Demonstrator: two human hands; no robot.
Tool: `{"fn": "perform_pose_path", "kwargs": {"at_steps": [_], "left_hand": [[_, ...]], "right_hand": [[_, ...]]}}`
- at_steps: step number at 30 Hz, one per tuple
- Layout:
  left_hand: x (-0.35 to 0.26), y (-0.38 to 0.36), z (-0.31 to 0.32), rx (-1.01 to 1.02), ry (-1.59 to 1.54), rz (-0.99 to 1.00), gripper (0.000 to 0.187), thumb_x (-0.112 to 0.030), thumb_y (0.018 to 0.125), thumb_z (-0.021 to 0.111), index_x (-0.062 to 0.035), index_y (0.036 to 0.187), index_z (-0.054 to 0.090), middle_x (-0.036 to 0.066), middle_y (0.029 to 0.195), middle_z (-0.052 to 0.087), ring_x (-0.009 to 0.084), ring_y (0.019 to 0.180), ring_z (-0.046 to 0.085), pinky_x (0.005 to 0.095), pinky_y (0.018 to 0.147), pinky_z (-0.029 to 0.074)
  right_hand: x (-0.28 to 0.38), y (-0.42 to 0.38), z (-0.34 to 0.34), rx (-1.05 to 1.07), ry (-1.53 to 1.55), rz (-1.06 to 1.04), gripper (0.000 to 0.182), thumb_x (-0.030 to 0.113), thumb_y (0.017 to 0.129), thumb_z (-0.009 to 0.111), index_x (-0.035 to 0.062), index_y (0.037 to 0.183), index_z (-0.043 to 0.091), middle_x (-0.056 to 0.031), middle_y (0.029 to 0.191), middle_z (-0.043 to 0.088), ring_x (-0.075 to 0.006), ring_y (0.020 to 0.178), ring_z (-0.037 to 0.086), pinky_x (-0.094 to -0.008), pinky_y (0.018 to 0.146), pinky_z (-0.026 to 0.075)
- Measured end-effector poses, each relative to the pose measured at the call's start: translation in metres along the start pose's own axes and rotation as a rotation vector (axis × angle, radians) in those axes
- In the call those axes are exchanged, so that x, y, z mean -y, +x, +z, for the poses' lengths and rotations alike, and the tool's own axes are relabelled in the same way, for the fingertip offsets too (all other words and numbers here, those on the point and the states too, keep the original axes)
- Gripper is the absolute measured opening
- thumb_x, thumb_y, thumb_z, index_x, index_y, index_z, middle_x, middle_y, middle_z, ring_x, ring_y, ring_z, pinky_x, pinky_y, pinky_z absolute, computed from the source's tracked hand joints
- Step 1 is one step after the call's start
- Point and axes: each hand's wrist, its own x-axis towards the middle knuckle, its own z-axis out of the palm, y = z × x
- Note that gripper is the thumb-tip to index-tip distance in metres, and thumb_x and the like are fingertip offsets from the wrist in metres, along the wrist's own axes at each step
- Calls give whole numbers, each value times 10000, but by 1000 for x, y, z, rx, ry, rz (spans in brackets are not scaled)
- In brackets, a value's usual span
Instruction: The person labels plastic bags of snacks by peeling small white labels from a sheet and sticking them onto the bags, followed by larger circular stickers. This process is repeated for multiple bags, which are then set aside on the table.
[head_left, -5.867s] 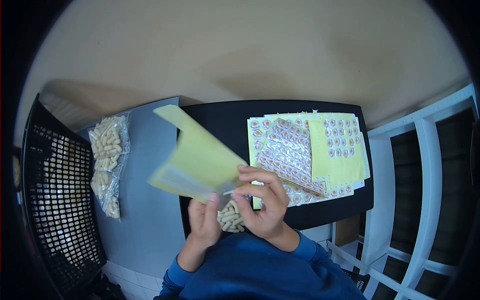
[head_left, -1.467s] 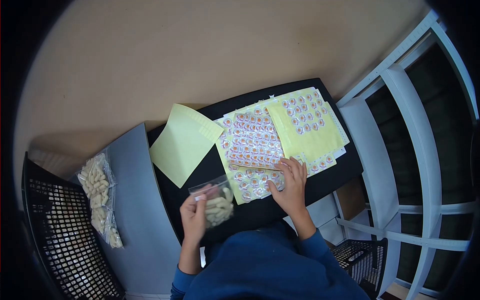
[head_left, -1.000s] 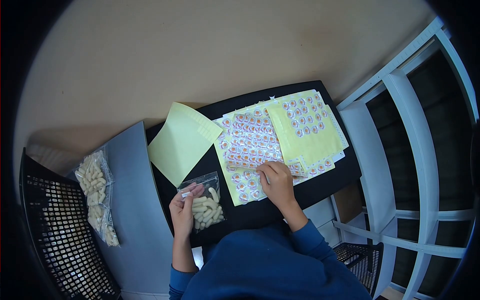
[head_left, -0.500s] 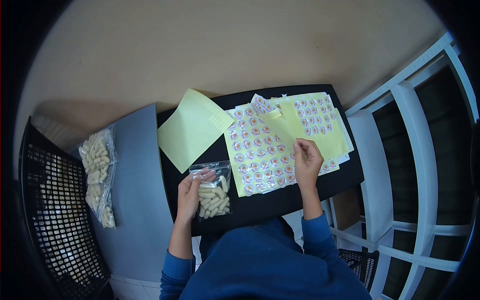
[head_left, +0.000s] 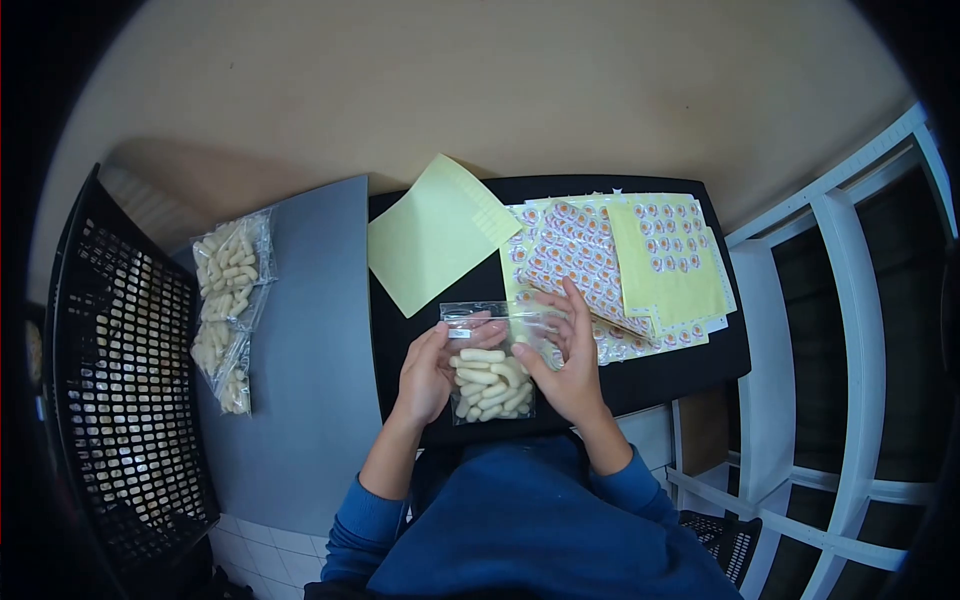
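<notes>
A clear zip bag [head_left: 478, 312] of pale, finger-shaped pieces [head_left: 492, 385] is in front of me at the table's near edge. My left hand [head_left: 430, 368] grips its left side, fingers showing through the plastic behind it. On the right side, my right hand [head_left: 566, 358] has its thumb on the front of the bag, with its fingers bent and spread near the upper corner, seemingly behind clear film. Beyond it lie sheets of round flower-like stickers [head_left: 520, 235]. One sheet [head_left: 572, 250] is folded over, its sticker side up.
A plain yellow sheet [head_left: 440, 235] lies on the black table [head_left: 400, 355], left of the stickers. Filled bags [head_left: 232, 270] rest on a grey surface [head_left: 310, 400] beside a black mesh basket [head_left: 125, 380]. White shelving [head_left: 845, 310] stands at the right.
My right hand has left the sticker sheet and come to the bag's right side. The sheet it held has dropped folded onto the stack. The view has shifted.
</notes>
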Motion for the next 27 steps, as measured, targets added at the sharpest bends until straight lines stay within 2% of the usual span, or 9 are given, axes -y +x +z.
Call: {"fn": "perform_pose_path", "kwargs": {"at_steps": [2,4,11,12,16,21,24,25,27], "left_hand": [[-8,-6,6,58,104,23,452,-244,929,239,110,1161,398,235,1118,518,303,1056,511,354,909,399],[-7,-7,2,92,241,64,452,-248,927,258,114,1132,434,221,1083,544,264,1028,530,326,899,399],[-4,-17,-8,243,480,59,363,-146,909,280,64,1111,497,149,1081,565,198,1014,529,294,909,375],[-2,-18,-11,268,528,90,351,-131,905,286,52,1111,503,139,1090,563,194,1023,522,294,915,369],[-29,-29,-2,202,871,32,422,-131,871,399,15,1250,282,154,1004,578,251,881,574,324,793,428],[-85,-3,-74,-477,1429,670,532,-104,742,583,10,1207,351,190,1043,509,301,992,505,353,866,386],[-124,12,-141,-927,1911,618,747,-130,647,640,-25,1288,271,189,1298,324,338,1217,284,481,973,248],[-136,11,-151,-946,1928,622,815,-143,611,657,-39,1305,242,178,1336,265,341,1245,225,502,987,208],[-156,10,-165,-945,1944,648,884,-155,576,674,-54,1323,213,168,1374,205,343,1273,167,523,1000,169]], "right_hand": [[14,2,11,-117,-753,-442,723,154,676,689,-1,1265,299,-178,1187,399,-310,1023,469,-399,912,343],[21,2,20,-144,-779,-518,701,214,651,709,6,1223,361,-162,1139,450,-332,1041,446,-437,946,285],[14,5,25,96,-736,-312,626,240,607,755,45,1137,485,-43,804,596,-225,837,566,-429,916,301],[9,4,22,145,-673,-255,563,198,614,751,30,1099,517,-41,711,607,-173,698,578,-340,753,414],[9,2,16,254,-459,162,448,154,621,740,12,1014,576,-51,628,609,-90,509,522,-239,497,408],[-18,19,14,309,-661,40,352,139,656,703,50,982,605,-79,653,625,-123,489,550,-237,488,424],[-24,31,18,368,-824,-194,316,132,680,674,57,979,605,-74,613,615,-195,521,577,-309,614,462],[-16,34,20,452,-981,-138,402,149,684,663,66,1063,561,-85,778,632,-216,715,598,-389,810,403],[-16,34,25,354,-1019,-316,447,152,685,657,67,1104,527,-93,908,598,-228,829,567,-417,860,354]]}}
